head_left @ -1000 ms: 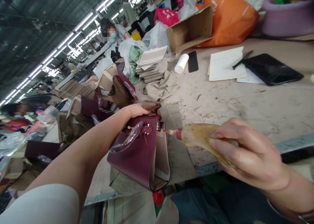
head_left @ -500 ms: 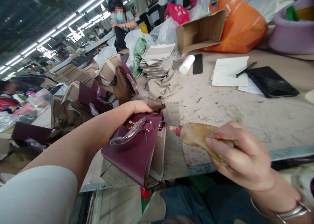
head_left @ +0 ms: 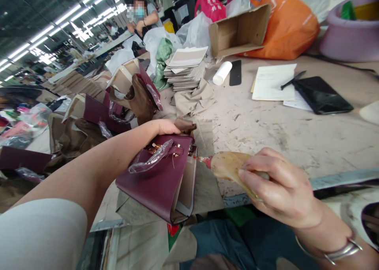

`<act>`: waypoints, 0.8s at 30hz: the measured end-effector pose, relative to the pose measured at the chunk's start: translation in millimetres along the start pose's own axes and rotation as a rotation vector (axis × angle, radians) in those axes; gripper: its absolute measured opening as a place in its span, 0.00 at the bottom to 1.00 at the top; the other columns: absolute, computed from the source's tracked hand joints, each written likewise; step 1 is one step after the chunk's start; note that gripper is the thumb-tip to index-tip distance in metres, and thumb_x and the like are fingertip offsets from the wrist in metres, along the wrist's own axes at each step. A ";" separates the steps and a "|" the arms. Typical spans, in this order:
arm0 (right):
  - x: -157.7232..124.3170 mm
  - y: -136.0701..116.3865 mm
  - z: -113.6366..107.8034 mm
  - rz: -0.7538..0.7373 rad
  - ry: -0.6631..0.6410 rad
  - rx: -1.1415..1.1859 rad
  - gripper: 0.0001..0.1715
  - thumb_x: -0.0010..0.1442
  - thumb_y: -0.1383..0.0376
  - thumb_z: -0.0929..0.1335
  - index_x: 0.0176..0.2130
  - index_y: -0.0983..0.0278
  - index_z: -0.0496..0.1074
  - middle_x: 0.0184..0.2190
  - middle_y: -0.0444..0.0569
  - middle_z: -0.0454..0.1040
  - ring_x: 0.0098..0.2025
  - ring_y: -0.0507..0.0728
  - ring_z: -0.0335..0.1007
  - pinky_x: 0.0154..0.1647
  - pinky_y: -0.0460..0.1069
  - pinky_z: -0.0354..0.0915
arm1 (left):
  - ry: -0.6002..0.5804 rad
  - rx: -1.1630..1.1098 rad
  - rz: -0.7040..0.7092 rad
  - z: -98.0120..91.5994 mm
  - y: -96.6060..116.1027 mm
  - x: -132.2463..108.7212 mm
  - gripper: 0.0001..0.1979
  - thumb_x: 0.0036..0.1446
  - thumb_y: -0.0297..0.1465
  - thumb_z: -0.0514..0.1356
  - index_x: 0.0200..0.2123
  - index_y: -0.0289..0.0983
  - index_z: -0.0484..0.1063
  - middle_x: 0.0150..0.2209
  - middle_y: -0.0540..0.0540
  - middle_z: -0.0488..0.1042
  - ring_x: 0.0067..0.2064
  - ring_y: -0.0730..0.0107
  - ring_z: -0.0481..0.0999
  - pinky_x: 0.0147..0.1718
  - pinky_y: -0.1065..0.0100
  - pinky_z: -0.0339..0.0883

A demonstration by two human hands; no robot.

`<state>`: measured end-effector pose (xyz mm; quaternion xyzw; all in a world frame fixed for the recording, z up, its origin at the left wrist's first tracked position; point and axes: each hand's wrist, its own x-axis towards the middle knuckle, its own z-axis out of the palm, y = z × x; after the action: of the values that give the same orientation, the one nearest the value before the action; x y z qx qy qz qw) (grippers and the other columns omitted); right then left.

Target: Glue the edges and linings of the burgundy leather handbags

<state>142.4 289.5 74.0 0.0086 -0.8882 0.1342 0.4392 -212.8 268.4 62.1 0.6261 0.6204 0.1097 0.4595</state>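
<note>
A burgundy handbag stands at the table's front edge, its open side facing right. Its handle is wrapped in clear plastic, beside gold-coloured hardware. My left hand is closed at the bag's far top edge, by the bunched brown lining; the bag hides most of its fingers. In my right hand is a yellowish squeeze bottle with a red-stained nozzle, fingers wrapped round its body. The nozzle tip points left at the upper side edge of the bag; whether it touches is unclear.
More burgundy bags with brown linings stand at left. Behind are a stack of boards, a white roll, a cardboard box and an orange bag. Papers and a black pouch lie at right. A co-worker is farther back.
The nozzle tip has shifted slightly down along the bag's side edge and closer to it. My left hand keeps its place on the bag. The whole view has shifted a little.
</note>
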 end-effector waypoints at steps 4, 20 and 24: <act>-2.4 6.4 2.1 0.000 0.036 -0.033 0.12 0.54 0.77 0.66 0.37 0.63 0.67 0.35 0.51 0.65 0.33 0.55 0.62 0.31 0.53 0.63 | -0.011 -0.069 -0.012 3.6 1.8 1.4 0.29 0.41 0.33 0.63 0.49 0.29 0.70 0.50 0.39 0.74 0.48 0.57 0.71 0.47 0.65 0.64; -10.0 17.6 9.2 0.106 0.087 0.028 0.08 0.55 0.74 0.66 0.36 0.63 0.68 0.35 0.50 0.66 0.35 0.56 0.65 0.34 0.52 0.65 | -0.004 -0.007 -0.017 5.3 11.8 1.3 0.31 0.42 0.39 0.63 0.50 0.31 0.70 0.50 0.42 0.73 0.50 0.58 0.70 0.49 0.66 0.62; -11.1 17.7 9.5 0.127 0.032 0.080 0.05 0.56 0.71 0.65 0.35 0.63 0.68 0.34 0.50 0.66 0.35 0.55 0.67 0.32 0.49 0.66 | 0.002 -0.002 0.004 5.6 12.9 1.7 0.28 0.43 0.39 0.63 0.49 0.33 0.71 0.50 0.43 0.74 0.51 0.59 0.69 0.51 0.66 0.62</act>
<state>139.5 303.1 55.7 -0.0326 -0.8739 0.1973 0.4431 -199.8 269.9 67.5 0.6269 0.6194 0.1117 0.4592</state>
